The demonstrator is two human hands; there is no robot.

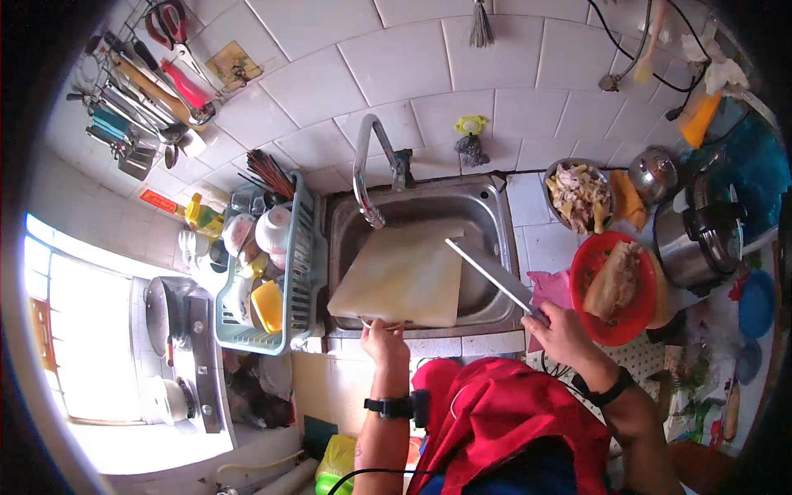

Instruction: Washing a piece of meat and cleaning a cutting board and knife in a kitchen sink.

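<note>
A worn cutting board (402, 272) lies tilted across the steel sink (421, 189) below the curved faucet (365, 167). My left hand (385, 343) grips the board's near edge at its handle. In my right hand (560, 334) is a cleaver (495, 275), its blade pointing up and left over the sink's right part. To the right, a red plate (585, 297) holds a piece of cooked meat (612, 284). Behind it stands a metal bowl of chopped meat (578, 195). A pink cloth (549, 288) lies beside the plate.
Left of the sink stands a blue dish rack (300, 266) with bowls and a yellow container (267, 306). A pressure cooker (699, 235) is at the right. Utensils hang on the tiled wall at upper left. A gas stove (204, 371) with a wok (159, 315) sits farther left.
</note>
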